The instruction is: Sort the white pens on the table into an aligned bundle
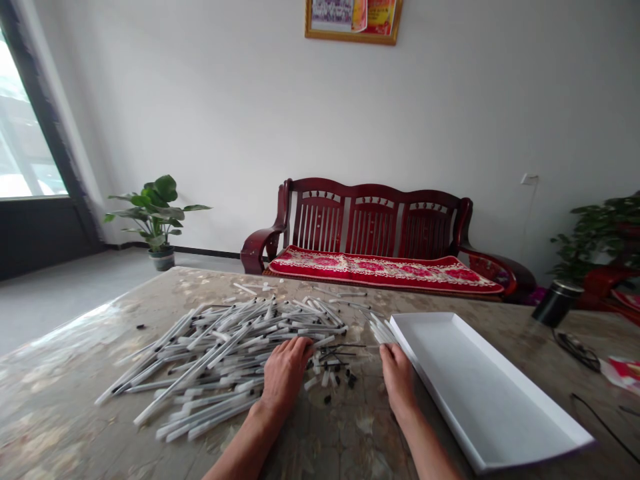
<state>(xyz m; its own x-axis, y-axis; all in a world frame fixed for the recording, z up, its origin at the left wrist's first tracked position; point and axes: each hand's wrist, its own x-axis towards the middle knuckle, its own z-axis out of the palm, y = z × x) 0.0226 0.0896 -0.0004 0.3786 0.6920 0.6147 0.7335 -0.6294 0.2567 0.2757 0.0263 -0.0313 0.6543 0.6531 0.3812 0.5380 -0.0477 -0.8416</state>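
A large heap of white pens (225,347) with black tips lies loosely on the table. My left hand (287,360) is over the heap's right edge, fingers curled and closed; whatever they may grip is hidden. Close to its fingertips lies a short white pen piece (325,341). My right hand (397,373) is closed around a small bundle of white pens (381,330), whose ends point away from me beside the tray's left wall. Between my hands are scattered small black parts (343,377) and thin dark refills (345,345).
A shallow white tray (500,400) stands right of my right hand. Farther right on the table (345,447) are a black cup (557,303), a dark cable (575,350) and a red-and-white packet (623,372). A wooden bench (375,227) stands behind the table.
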